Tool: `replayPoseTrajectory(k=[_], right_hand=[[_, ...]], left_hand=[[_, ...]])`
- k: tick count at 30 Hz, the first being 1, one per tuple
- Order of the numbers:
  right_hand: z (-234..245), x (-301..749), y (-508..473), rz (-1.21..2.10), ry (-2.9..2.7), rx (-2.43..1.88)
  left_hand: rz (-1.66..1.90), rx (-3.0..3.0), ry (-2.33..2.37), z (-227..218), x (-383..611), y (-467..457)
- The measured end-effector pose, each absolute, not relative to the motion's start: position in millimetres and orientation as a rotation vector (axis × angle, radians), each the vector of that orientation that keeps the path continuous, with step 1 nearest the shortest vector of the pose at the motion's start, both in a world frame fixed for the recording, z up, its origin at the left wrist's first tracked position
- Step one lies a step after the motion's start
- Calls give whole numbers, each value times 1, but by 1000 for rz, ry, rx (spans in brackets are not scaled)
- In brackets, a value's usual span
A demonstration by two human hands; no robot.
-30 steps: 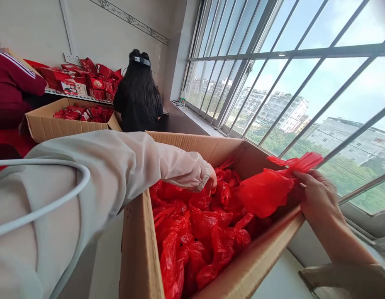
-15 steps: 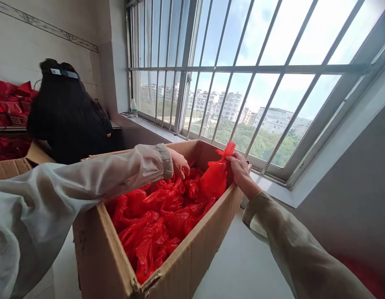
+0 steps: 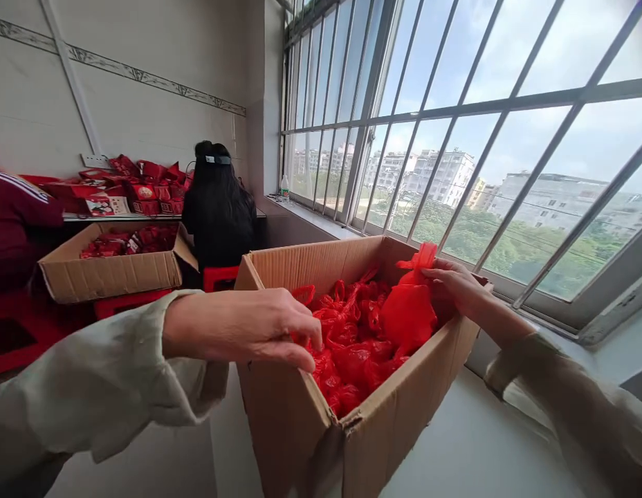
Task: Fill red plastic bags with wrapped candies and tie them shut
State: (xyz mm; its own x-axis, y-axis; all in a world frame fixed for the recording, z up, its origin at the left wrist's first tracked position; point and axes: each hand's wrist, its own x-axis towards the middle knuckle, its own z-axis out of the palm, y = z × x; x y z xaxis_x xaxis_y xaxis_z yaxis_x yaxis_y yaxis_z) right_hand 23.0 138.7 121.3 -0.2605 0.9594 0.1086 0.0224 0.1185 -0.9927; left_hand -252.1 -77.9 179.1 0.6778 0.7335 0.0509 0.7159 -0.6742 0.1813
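A large cardboard box [image 3: 383, 429] stands in front of me, filled with several tied red plastic bags [image 3: 352, 346]. My right hand [image 3: 459, 287] grips one red bag [image 3: 409, 311] by its knotted top, holding it over the box's right side. My left hand [image 3: 259, 328] hovers over the box's near left edge, palm down, fingers drawn together and curled slightly; nothing shows in them. Both arms wear pale beige sleeves.
A person with long black hair [image 3: 217, 207] sits on a red stool beyond the box. Another cardboard box [image 3: 111, 273] of red packets stands at left, beside someone's dark red sleeve [image 3: 20, 218]. Red gift packs [image 3: 124, 187] line a shelf. A barred window [image 3: 456, 138] and sill run along the right.
My left hand has pulled back out of the bags to the box's near edge. My right hand still holds the same red bag. The view swung back left.
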Motion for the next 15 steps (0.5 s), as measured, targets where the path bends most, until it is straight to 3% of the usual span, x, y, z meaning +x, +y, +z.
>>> replayPoseTrajectory(k=[2, 10, 12, 15], right_hand=[[131, 15, 128, 1394, -1495, -1020], [158, -21, 60, 1543, -1747, -1077], [156, -25, 39, 1457, -1885, -1149], [146, -31, 14, 994, -2289, -1215]], left_hand=[[288, 2783, 1207, 160, -250, -95], [1320, 2880, 1397, 87, -236, -90], [1502, 2864, 1402, 79, -234, -86], [1643, 2861, 1346, 73, -233, -81]])
